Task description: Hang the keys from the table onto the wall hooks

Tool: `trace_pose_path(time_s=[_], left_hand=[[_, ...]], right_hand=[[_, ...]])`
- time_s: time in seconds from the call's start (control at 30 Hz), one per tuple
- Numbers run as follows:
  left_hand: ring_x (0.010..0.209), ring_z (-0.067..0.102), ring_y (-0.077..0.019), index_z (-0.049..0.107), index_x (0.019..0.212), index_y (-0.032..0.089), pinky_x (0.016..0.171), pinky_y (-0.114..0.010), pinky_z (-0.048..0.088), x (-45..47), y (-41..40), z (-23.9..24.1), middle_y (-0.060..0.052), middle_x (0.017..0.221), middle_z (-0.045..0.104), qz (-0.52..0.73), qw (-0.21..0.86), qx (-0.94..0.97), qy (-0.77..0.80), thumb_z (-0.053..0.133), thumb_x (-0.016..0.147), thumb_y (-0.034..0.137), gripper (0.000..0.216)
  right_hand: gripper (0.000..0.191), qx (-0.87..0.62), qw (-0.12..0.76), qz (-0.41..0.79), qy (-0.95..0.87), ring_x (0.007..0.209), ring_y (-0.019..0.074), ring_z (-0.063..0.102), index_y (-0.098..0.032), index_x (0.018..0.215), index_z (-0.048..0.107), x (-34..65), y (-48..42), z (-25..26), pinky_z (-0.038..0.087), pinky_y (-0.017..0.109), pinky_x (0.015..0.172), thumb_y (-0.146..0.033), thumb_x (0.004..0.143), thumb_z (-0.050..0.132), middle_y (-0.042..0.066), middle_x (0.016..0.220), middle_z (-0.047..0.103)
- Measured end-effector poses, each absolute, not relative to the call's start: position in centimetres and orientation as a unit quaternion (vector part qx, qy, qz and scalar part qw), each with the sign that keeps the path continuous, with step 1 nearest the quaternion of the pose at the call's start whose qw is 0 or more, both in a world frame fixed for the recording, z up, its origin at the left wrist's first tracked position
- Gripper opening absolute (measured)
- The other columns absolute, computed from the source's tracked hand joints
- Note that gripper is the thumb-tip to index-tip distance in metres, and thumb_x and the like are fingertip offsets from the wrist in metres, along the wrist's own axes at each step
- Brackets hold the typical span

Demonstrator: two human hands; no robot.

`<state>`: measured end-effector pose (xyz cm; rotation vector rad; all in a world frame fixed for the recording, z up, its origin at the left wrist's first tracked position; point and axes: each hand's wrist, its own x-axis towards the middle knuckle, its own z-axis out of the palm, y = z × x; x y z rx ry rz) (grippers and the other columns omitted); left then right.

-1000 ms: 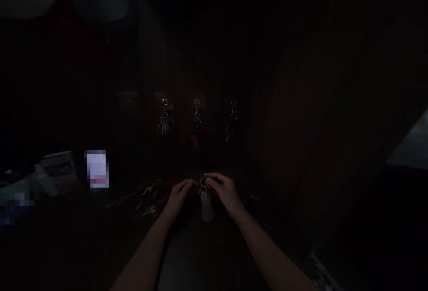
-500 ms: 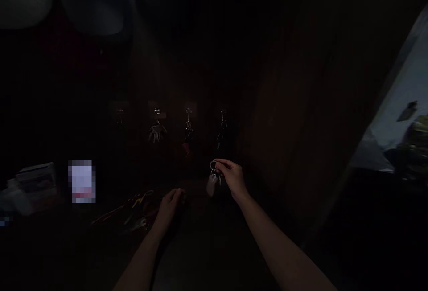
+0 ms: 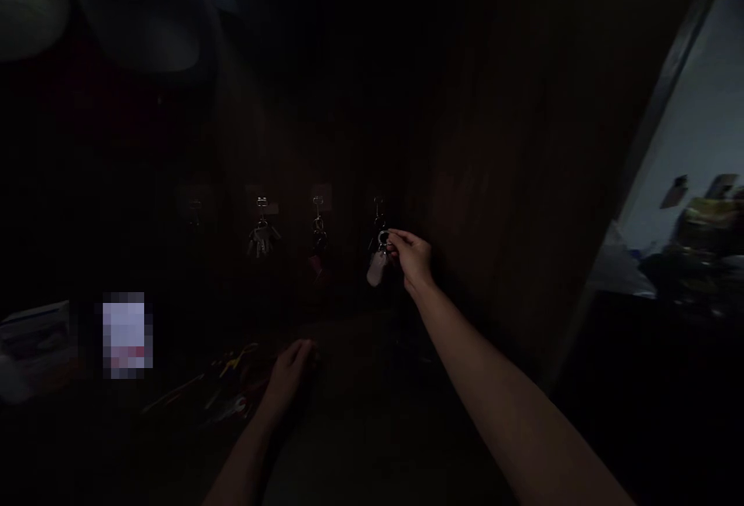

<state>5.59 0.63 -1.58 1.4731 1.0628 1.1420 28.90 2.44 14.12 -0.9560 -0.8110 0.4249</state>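
Right hand (image 3: 411,256) has risen, outstretched, pinching the keyring (image 3: 377,268).

Box (image 3: 36,339) at left; pixelated pale rectangle (image 3: 124,332) beside it; pale rounded shape (image 3: 29,6) above

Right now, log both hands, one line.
right hand: pinching silver metal ring, pale oblong fob hanging, near rightmost metal hook | left hand: curled, contents unclear

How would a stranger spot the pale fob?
Find the row of hooks on the dark upright surface. By the rightmost hook, the right hand pinches a metal ring with the pale fob dangling below. Neighbouring key bunches hang from hooks; this fob's hand-held.
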Motion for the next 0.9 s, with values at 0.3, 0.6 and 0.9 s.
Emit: trace_pose_path(time_s=[0.3,0.6,0.9], left_hand=[[0.065,0.056,-0.0159,0.062,0.071,0.016,0.059,-0.024,0.042,5.7,0.6,-1.5,-0.003,0.068,0.062,0.464,0.479,0.600,0.442,0.052,0.063,0.065,0.051],[0.070,0.056,-0.0176,0.061,0.070,0.016,0.064,-0.026,0.043,5.7,0.6,-1.4,-0.003,0.070,0.061,0.466,0.480,0.608,0.428,0.052,0.066,0.061,0.046],[0.072,0.056,-0.0182,0.062,0.070,0.016,0.064,-0.026,0.042,5.7,0.6,-1.3,-0.004,0.072,0.062,0.463,0.476,0.611,0.431,0.052,0.065,0.064,0.049]], right_hand=[[0.014,-0.453,0.785,0.169,-0.387,0.049,0.0067,0.049,-0.014,0.074,0.067,30.0,4.6,17.6,0.037,0.019,0.047,-0.016,0.066,0.056,-0.004,0.055,0.058],[0.014,-0.486,0.760,0.171,-0.397,0.048,0.0067,0.047,-0.014,0.071,0.066,30.4,6.7,17.7,0.037,0.019,0.046,-0.014,0.064,0.054,-0.003,0.054,0.057],[0.025,-0.498,0.752,0.152,-0.405,0.057,0.0090,0.052,-0.014,0.084,0.068,30.0,6.6,16.4,0.040,0.021,0.052,-0.022,0.065,0.055,0.000,0.067,0.064]])
